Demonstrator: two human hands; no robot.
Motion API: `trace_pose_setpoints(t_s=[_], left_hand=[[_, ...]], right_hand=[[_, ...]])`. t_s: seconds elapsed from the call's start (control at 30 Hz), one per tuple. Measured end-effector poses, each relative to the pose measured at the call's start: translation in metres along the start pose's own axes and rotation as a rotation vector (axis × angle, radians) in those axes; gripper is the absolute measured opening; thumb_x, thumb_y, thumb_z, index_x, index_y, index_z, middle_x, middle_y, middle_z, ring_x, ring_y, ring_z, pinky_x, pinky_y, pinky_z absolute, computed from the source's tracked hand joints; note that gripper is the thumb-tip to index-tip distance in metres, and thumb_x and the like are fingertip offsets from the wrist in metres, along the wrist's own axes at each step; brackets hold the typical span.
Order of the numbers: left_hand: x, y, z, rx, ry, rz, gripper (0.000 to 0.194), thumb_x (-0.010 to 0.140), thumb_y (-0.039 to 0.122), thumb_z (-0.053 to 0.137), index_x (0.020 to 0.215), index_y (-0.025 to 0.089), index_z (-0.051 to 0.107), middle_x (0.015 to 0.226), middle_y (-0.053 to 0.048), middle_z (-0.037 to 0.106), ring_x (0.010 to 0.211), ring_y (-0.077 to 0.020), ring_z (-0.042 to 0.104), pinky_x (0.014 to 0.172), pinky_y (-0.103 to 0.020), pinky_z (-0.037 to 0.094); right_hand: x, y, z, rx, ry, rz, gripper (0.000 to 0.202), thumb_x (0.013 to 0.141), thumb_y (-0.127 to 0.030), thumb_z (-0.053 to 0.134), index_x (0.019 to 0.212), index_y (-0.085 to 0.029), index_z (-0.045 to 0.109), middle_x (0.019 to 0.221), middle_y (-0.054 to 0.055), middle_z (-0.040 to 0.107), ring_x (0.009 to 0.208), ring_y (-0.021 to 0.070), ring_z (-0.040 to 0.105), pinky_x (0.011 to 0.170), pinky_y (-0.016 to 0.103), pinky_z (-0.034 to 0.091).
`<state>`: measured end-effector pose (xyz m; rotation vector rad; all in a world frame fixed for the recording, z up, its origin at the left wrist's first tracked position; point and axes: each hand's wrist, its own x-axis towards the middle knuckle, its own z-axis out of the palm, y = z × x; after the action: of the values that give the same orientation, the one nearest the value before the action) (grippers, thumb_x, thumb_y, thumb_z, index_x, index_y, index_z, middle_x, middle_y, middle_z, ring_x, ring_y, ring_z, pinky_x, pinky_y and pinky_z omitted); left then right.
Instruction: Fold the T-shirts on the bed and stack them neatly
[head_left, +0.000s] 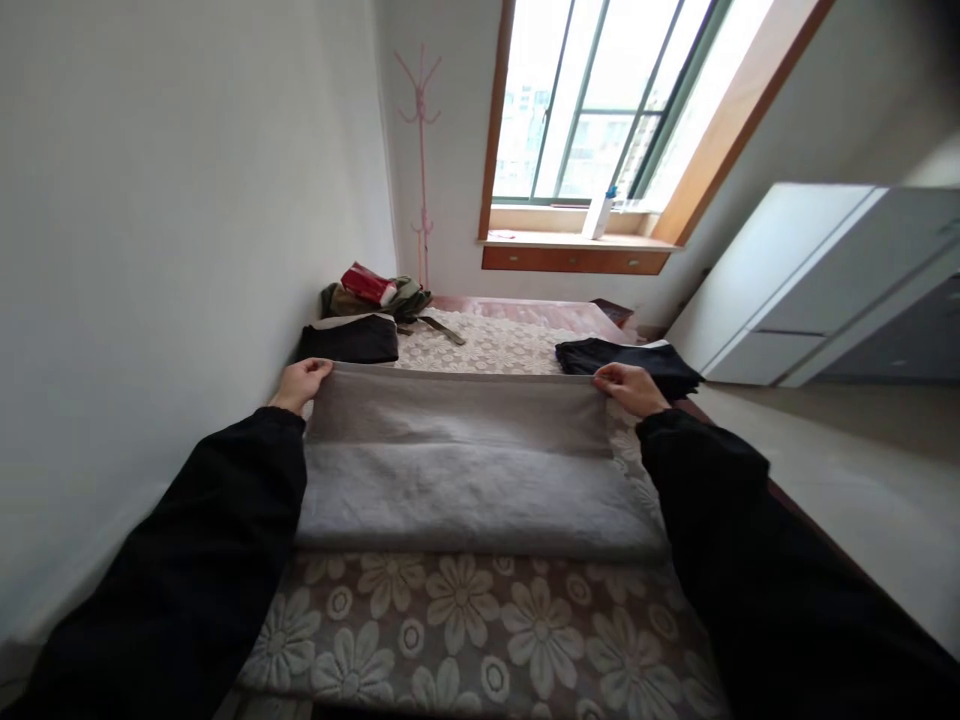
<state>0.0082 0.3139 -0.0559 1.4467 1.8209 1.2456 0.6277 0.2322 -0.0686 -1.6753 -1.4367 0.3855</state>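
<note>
A grey cloth [465, 490] stretches between my hands, its far edge raised and its near part lying on the flower-patterned bed cover [465, 620]. My left hand [302, 384] pinches the far left corner between thumb and fingers. At the far right corner my right hand [631, 388] grips the same edge. The raised part hangs taut and fairly flat, with a crease line where it meets the part that lies down. What is under the cloth is hidden.
Folded dark clothes [351, 338] lie beyond my left hand, and a dark pile [626, 362] beyond my right. Farther back are a red packet [367, 283], a pink coat stand [423, 150] and a bottle [598, 214] on the windowsill. Walls stand left; a white cabinet [795, 270] is right.
</note>
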Motion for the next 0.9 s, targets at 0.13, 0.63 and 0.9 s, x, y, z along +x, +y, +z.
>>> trace_pose_setpoints(t_s=[0.13, 0.63, 0.9], left_hand=[[0.03, -0.021, 0.023, 0.026, -0.027, 0.018, 0.031, 0.107, 0.045, 0.077, 0.111, 0.014, 0.075, 0.108, -0.006, 0.076, 0.098, -0.0219, 0.075, 0.093, -0.041, 0.066], [0.061, -0.054, 0.046, 0.248, 0.027, 0.131, 0.028, 0.104, 0.044, 0.077, 0.105, 0.016, 0.076, 0.099, -0.005, 0.078, 0.097, -0.0229, 0.075, 0.101, -0.043, 0.06], [0.049, -0.043, 0.032, 0.417, -0.044, 0.184, 0.046, 0.096, 0.036, 0.068, 0.136, 0.013, 0.07, 0.133, -0.019, 0.077, 0.113, -0.0314, 0.077, 0.104, -0.04, 0.06]], right_hand=[[0.018, 0.014, 0.019, -0.143, 0.041, -0.021, 0.016, 0.081, -0.036, 0.072, 0.085, -0.021, 0.077, 0.08, 0.006, 0.076, 0.076, 0.025, 0.068, 0.083, 0.039, 0.057], [0.027, 0.047, 0.055, -0.507, 0.146, -0.054, 0.022, 0.096, -0.036, 0.063, 0.1, -0.022, 0.079, 0.104, 0.012, 0.08, 0.1, 0.0329, 0.073, 0.09, 0.041, 0.057], [0.009, 0.035, 0.049, -0.628, 0.093, -0.246, 0.042, 0.101, -0.037, 0.062, 0.135, -0.016, 0.073, 0.147, 0.02, 0.067, 0.136, 0.0438, 0.061, 0.115, 0.059, 0.051]])
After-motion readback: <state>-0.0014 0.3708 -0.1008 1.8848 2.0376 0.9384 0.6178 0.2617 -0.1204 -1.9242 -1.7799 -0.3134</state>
